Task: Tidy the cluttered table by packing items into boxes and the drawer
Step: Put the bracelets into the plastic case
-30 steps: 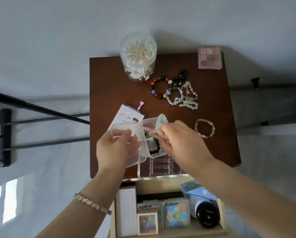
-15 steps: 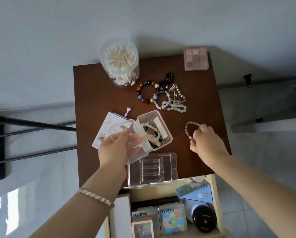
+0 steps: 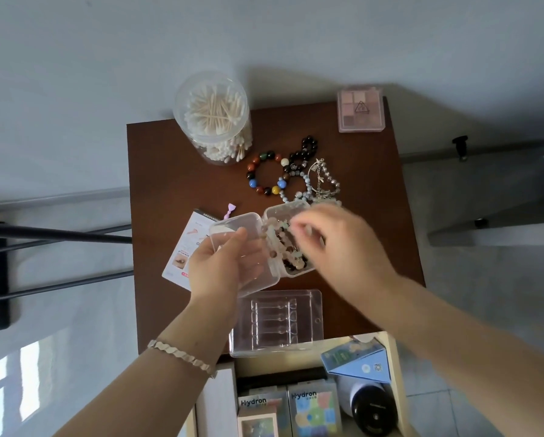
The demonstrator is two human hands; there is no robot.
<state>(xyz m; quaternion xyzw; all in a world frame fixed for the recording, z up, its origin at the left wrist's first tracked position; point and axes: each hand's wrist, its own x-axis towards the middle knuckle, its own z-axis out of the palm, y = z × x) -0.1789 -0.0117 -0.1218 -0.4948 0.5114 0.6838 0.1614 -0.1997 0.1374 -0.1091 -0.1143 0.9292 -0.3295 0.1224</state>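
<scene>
Our left hand (image 3: 223,269) held the small clear box (image 3: 283,212) by its open lid (image 3: 232,227), thumb pressed on the inner face and fingers curled behind it. The box sat low over the brown table (image 3: 169,171), with its base on the thumb side of that grip. Our right hand (image 3: 340,247) hung over the base with its fingers drawn close together, pinching a pale bracelet (image 3: 272,244) whose beads trailed from the fingertips across the hinge. Motion blur softened those fingertips, so we could not see the exact hold. Under the pale strand, darker and pinkish bracelets (image 3: 292,264) already lay inside the box.

Just beyond the right fingertips lay a heap of loose bracelets (image 3: 295,175), some with big coloured beads and others silvery or pale blue. Farther out from the left grip stood a clear jar of cotton swabs (image 3: 214,118). A pink makeup palette (image 3: 361,110) sat at the far corner past the right hand. A printed card (image 3: 182,250) lay on the outer side of the left hand, partly under it, with a tiny pink bow (image 3: 231,209) near its far edge.

Below both wrists a clear plastic tray (image 3: 277,323) rested at the table's near edge. Nearer still, an open drawer (image 3: 390,351) held two Hydron boxes (image 3: 314,411), a blue box (image 3: 359,362) and a black-capped jar (image 3: 371,411). A silver band (image 3: 182,357) circled our left wrist.
</scene>
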